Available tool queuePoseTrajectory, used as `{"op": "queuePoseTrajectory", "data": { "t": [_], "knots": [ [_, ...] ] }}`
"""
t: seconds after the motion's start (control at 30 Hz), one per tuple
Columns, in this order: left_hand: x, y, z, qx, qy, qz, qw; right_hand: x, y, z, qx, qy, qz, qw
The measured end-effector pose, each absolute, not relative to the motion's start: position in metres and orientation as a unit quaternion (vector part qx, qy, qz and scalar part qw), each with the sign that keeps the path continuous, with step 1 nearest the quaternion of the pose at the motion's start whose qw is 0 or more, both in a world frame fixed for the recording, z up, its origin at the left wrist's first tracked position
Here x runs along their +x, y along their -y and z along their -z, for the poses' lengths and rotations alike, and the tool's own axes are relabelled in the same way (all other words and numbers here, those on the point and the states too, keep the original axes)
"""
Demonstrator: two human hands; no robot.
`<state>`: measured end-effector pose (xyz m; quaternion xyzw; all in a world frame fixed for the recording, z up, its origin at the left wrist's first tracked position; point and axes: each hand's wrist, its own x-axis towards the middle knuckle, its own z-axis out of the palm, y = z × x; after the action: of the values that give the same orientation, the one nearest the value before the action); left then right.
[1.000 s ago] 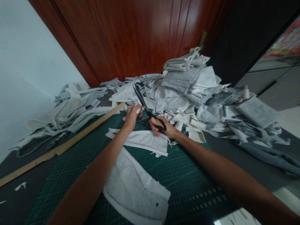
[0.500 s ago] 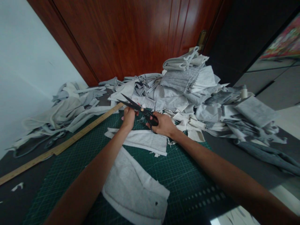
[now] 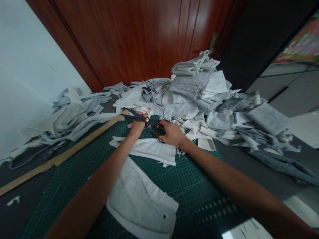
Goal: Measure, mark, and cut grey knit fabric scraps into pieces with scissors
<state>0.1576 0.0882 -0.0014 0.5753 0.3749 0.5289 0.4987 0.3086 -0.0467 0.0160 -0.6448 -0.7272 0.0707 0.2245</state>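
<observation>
My right hand (image 3: 173,133) is closed round the handles of black scissors (image 3: 147,120). Their blades point left and stand apart, crossing in front of my left hand (image 3: 139,126). The fingers of my left hand are curled beside a white cloth scrap (image 3: 142,109); the blades partly hide them, and I cannot make out what they hold. Just below both hands lies a narrow light-grey cloth piece (image 3: 154,150) on the green cutting mat (image 3: 199,179). Nearer to me is a larger curved grey cloth piece (image 3: 144,199) with a small dark hole, partly behind my left forearm.
A long wooden ruler (image 3: 84,142) runs diagonally along the left of the mat. Heaps of grey and white cloth (image 3: 184,103) line the back, with more cloth (image 3: 67,116) at the left. A brown door (image 3: 129,39) stands behind them. A small pink piece (image 3: 130,125) lies by my left hand.
My left hand has reached slightly forward, its fingers now showing by the white scrap behind the blades. The scissors have shifted a little left and lower, over that hand. The cloth pieces lie as before.
</observation>
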Motion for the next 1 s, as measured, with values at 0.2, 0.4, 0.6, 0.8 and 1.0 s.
{"op": "queuePoseTrajectory", "data": {
  "t": [0.2,0.4,0.6,0.8,1.0],
  "knots": [
    [0.155,-0.09,0.012,0.583,-0.361,-0.532,0.496,0.307,0.047,-0.018,-0.676,0.7,-0.072,0.221],
    [0.157,-0.085,0.004,0.567,-0.358,-0.526,0.523,0.307,0.045,-0.016,-0.704,0.668,-0.069,0.231],
    [0.158,-0.084,0.001,0.529,-0.38,-0.541,0.532,0.307,0.044,-0.013,-0.722,0.651,-0.058,0.225],
    [0.156,-0.082,-0.002,0.51,-0.379,-0.566,0.525,0.307,0.045,-0.013,-0.729,0.64,-0.057,0.236],
    [0.154,-0.08,-0.005,0.512,-0.377,-0.57,0.52,0.307,0.047,-0.014,-0.717,0.657,-0.033,0.229]
  ]
}}
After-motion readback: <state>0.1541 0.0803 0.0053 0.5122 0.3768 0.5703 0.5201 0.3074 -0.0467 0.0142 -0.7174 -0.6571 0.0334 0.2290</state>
